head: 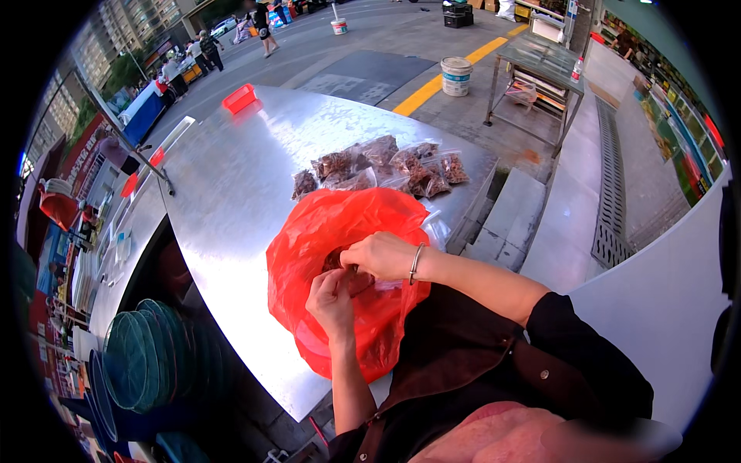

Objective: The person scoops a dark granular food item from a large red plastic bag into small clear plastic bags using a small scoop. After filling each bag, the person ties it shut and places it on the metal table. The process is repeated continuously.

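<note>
A large red plastic bag (301, 231) lies wide open on a metal table (220, 231). Over its mouth, my left hand (330, 295) and my right hand (379, 254), with a bangle at the wrist, meet with pinched fingertips. They seem to grip the top of a small clear bag of brown pieces (362, 285), mostly hidden by fingers and red plastic. Just beyond the red bag is a pile of filled clear zip bags (379, 165) with similar brown contents. Some flat clear bags (437, 228) stick out at its right side.
A red plastic basket (240, 99) sits at the table's far corner. Green net baskets (145, 353) are stacked below the table at left. A lidded bucket (456, 75) and a metal side table (541, 58) stand at the back right. Several people are farther off at left.
</note>
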`<state>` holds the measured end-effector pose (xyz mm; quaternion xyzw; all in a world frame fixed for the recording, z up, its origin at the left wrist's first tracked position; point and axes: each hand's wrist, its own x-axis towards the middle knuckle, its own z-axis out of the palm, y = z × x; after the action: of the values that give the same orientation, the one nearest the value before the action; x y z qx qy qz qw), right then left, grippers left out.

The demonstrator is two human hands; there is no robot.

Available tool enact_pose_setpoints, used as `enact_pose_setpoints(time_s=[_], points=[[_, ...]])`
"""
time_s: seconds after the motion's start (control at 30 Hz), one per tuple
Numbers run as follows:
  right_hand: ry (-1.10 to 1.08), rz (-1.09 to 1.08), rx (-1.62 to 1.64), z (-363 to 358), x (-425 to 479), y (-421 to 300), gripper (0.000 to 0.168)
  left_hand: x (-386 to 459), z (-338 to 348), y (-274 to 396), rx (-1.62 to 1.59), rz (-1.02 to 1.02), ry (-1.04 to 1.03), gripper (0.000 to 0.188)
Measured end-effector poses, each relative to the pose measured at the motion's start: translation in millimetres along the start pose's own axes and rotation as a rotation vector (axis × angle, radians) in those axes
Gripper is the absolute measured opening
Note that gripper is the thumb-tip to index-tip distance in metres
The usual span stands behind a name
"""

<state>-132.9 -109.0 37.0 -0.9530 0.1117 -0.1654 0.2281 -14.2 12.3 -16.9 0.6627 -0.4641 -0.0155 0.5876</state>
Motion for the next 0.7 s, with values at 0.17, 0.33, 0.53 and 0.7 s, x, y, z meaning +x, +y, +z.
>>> enact_pose_setpoints(time_s=[0.17,0.33,0.53,0.7], points=[[0.137,-0.074,0.143,5,-3,11,0.015,-1,0,0,-0.081,-0.07,0.026,0.009],[0.143,0.037,0.179,8,-3,0,0.018,-7,0,-3,-0.164,-0.037,0.085,0.012],[0.057,0.119,0.122,8,-17,2,0.019,-8,3,7,-0.101,-0.029,0.058,0.012],[0.181,0.005,0.154,14,-21,1,0.018,-7,3,6,-0.191,-0.023,0.115,0.011]])
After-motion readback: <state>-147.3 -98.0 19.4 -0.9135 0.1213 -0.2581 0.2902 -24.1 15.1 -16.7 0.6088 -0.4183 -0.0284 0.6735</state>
